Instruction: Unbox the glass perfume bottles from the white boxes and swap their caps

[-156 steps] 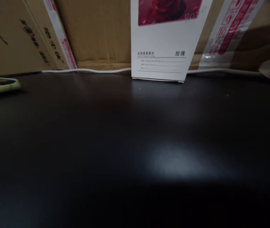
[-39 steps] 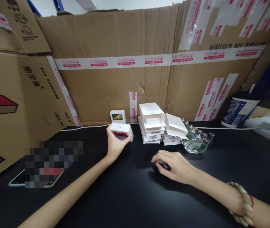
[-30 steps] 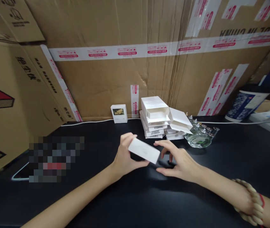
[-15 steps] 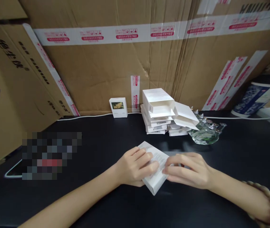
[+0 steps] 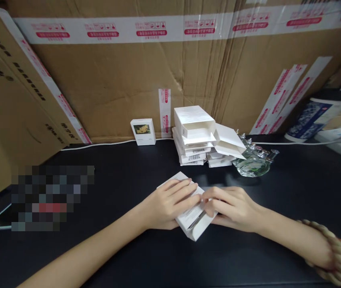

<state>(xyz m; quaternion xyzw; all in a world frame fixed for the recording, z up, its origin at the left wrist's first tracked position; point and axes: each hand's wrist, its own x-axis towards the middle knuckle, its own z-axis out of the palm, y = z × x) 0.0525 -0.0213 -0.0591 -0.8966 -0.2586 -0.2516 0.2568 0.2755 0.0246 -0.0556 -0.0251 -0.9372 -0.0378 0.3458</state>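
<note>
**Both hands on a white carton at the dark table**

Near the front of the black table (image 5: 122,256), in front of the stack of white cartons (image 5: 195,136), a small white carton (image 5: 192,221) lies flat with both hands on it. Left hand (image 5: 166,204) is pressed over the carton's top, fingers closed down on it. Right hand (image 5: 233,208) grips the carton's right end, fingertips meeting those of the left; a beaded bracelet (image 5: 329,256) sits on that wrist. Its near end shows a flap slightly raised. Just right of the stack rests a glass dish (image 5: 250,168) with small bottles. Left of the stack, a small white box with a yellow flower picture (image 5: 142,131) stands against the cardboard wall (image 5: 113,84). Behind the stack, a white cable (image 5: 104,144) runs along the wall's foot.
</note>
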